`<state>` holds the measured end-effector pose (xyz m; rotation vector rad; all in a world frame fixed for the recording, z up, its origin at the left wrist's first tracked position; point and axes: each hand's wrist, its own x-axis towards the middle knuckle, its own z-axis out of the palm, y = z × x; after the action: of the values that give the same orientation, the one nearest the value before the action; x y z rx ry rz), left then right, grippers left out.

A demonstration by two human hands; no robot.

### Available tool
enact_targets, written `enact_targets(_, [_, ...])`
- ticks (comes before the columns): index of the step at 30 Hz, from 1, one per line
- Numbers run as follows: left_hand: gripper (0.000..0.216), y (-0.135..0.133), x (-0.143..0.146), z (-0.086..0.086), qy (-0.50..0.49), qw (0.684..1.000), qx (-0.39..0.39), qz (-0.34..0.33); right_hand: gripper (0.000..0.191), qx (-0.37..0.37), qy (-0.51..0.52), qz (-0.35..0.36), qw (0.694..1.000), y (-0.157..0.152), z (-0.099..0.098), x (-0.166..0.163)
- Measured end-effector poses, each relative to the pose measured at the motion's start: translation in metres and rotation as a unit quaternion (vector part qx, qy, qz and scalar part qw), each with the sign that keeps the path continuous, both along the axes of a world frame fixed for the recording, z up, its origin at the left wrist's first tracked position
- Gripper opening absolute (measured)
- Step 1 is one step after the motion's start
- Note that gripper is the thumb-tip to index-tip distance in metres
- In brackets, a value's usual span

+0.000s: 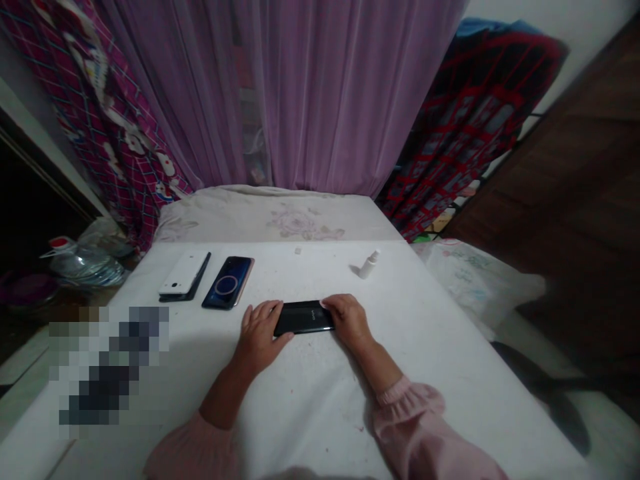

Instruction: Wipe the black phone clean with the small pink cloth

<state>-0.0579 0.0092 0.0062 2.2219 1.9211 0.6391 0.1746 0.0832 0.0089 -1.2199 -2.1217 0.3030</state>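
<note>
A black smartphone lies back side up on the white cloth, its long side running left to right. My left hand grips its left end, thumb along the near edge and fingers at the far edge. Over the right end, my right hand has its fingers bunched together against the phone's back. Something small and whitish shows at those fingertips, too little of it to name. Left of my hands are a dark blue phone on another phone, and a white phone on a darker one.
A small white spray bottle stands at the back right of the table, and a tiny pale block lies toward the back. A blurred-out patch covers the left side. Purple curtains hang behind; a large water bottle is beyond the left edge.
</note>
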Motion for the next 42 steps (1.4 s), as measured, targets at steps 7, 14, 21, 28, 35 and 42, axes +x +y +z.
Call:
enact_targets(7, [0.055, -0.001, 0.0, 0.001, 0.008, 1.0, 0.001, 0.003, 0.021, 0.036, 0.035, 0.166, 0.985, -0.034, 0.006, -0.023])
enact_targets(14, [0.057, 0.001, -0.001, -0.002, 0.01, 1.0, -0.002, -0.01, 0.019, 0.038, -0.01, 0.03, 0.999, 0.0, -0.001, 0.009])
enact_targets(21, [0.063, -0.004, -0.012, -0.01, 0.02, 0.999, 0.009, -0.047, 0.021, 0.017, -0.021, 0.034, 0.999, -0.003, -0.002, -0.007])
enact_targets(28, [0.058, -0.004, -0.01, -0.009, 0.016, 0.999, 0.013, 0.026, 0.022, -0.023, -0.037, 0.022, 0.999, 0.003, 0.006, 0.013])
enact_targets(35, [0.059, -0.003, -0.008, -0.005, 0.006, 0.999, -0.004, 0.036, 0.022, -0.05, -0.09, 0.089, 0.991, 0.008, 0.02, -0.041])
enact_targets(42, [0.06, -0.003, -0.005, -0.003, 0.008, 0.999, -0.017, 0.046, 0.02, -0.057, -0.122, 0.141, 0.981, 0.003, 0.027, -0.088])
